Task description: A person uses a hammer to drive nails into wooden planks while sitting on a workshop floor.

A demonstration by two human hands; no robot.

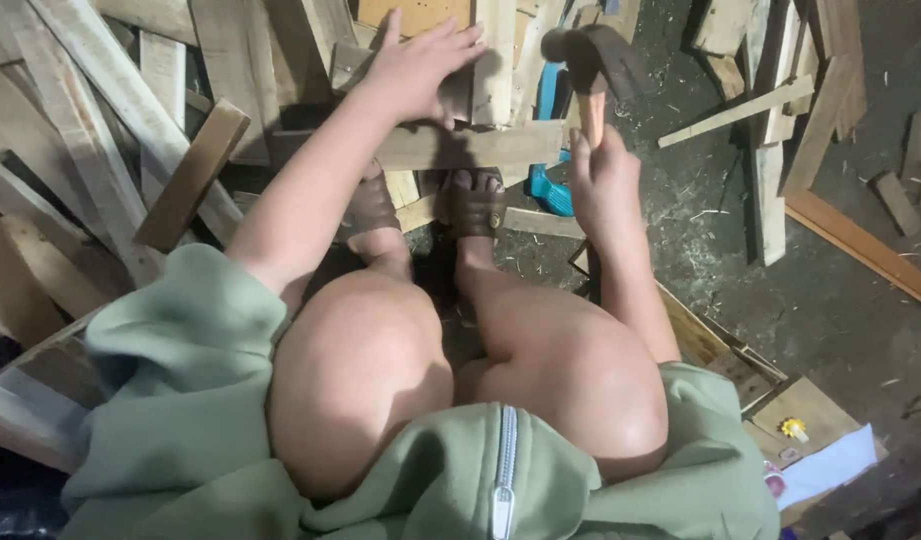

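The left hand (417,68) lies flat and spread on a short wooden plank (470,145), pressing it down; the plank lies across the pile of boards (100,120), just past the person's feet in brown sandals (477,203); the right hand (602,180) is wrapped tight around the wooden handle of a hammer (592,70), and the dark head is lifted up above the plank, not touching it; it looks like the hitting work is in the middle, with the hammer up and the plank held ready; I cannot see any nail, so how much is left is hard to tell; the plank is pale, flat and rough, with plain cut ends; something blue (546,150) peeks out beside it
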